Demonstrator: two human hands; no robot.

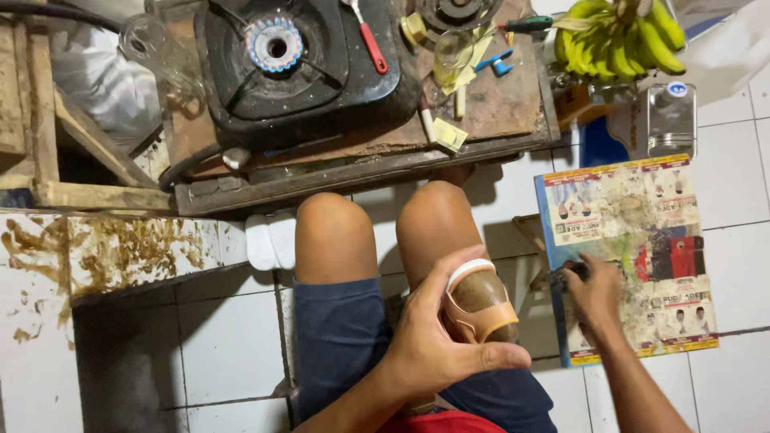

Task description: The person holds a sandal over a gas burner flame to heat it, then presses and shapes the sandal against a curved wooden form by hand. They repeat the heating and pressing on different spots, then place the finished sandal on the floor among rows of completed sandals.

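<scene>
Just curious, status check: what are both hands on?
Left hand grips small brown shoe. Right hand rests on printed board. Nothing between them.

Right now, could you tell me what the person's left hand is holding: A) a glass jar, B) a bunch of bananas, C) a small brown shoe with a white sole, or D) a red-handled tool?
C: the left hand wraps around a small brown shoe with a white sole, above the knee.

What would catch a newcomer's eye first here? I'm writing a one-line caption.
Probably the left hand in the foreground, gripping a small brown shoe over the knees. Next, the lit gas stove with its blue flame at the top, and the green bananas top right. The right hand rests on a stained printed sheet.
</scene>
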